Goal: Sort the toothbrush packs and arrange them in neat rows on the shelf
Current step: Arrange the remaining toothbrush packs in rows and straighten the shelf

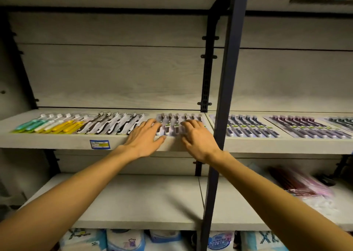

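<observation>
Toothbrush packs lie under left hand and right hand.

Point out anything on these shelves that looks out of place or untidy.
On the lower shelf, a loose heap of red and pink packs lies at the right, tilted, not in a row. On the upper shelf, both hands rest on the grey pack; the other packs lie in rows, slightly fanned.

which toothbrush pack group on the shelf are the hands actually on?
The pale lilac packs just left of the dark upright post. Left hand and right hand both rest spread fingers on them; the teal, yellow, black-white and purple groups lie untouched.
</observation>
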`<move>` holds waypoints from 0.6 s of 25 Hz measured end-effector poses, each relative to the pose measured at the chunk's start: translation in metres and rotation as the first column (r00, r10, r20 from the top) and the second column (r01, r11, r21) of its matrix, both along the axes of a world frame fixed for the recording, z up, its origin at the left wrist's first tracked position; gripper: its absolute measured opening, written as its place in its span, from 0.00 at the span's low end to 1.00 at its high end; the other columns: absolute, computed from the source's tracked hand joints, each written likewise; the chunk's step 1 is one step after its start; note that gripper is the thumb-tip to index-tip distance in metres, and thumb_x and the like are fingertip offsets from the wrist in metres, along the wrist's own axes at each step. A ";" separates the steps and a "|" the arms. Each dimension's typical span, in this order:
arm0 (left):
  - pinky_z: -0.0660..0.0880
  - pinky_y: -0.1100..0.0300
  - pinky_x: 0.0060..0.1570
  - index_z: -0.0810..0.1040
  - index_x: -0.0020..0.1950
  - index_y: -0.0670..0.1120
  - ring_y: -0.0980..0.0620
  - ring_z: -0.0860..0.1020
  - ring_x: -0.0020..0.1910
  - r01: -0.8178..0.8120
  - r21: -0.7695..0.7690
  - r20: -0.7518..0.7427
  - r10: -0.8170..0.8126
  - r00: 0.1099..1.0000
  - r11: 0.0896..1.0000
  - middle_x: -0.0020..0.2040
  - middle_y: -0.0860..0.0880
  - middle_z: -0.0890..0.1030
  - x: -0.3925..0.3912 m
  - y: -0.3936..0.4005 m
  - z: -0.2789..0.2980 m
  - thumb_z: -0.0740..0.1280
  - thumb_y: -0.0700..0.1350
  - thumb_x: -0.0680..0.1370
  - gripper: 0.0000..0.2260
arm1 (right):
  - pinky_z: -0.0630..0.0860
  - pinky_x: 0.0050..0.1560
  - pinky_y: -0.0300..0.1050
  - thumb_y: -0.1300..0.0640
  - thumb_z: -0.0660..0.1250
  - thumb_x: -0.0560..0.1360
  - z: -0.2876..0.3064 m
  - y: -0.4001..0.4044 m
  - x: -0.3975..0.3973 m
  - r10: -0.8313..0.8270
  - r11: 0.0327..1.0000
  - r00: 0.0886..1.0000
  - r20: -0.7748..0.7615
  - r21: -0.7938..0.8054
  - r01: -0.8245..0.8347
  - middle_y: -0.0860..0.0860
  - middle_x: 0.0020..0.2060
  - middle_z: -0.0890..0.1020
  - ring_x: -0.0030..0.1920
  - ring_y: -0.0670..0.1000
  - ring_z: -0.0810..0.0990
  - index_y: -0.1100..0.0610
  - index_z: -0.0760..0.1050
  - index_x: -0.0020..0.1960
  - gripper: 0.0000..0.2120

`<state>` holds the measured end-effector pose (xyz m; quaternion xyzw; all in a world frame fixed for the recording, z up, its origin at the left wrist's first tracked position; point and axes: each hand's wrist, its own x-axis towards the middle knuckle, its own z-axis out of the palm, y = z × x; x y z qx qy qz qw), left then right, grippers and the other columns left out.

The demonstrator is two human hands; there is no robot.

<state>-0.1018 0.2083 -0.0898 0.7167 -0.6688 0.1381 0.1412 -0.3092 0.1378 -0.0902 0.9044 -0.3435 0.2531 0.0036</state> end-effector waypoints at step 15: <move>0.56 0.56 0.75 0.55 0.81 0.58 0.53 0.56 0.80 0.156 0.157 -0.173 -0.128 0.977 0.975 0.82 0.57 0.53 0.043 -0.081 -0.020 0.50 0.65 0.82 0.28 | 0.64 0.69 0.63 0.43 0.49 0.82 -0.005 -0.084 0.043 -0.196 0.939 0.980 -0.032 0.281 0.197 0.55 0.60 0.78 0.62 0.58 0.75 0.50 0.75 0.48 0.19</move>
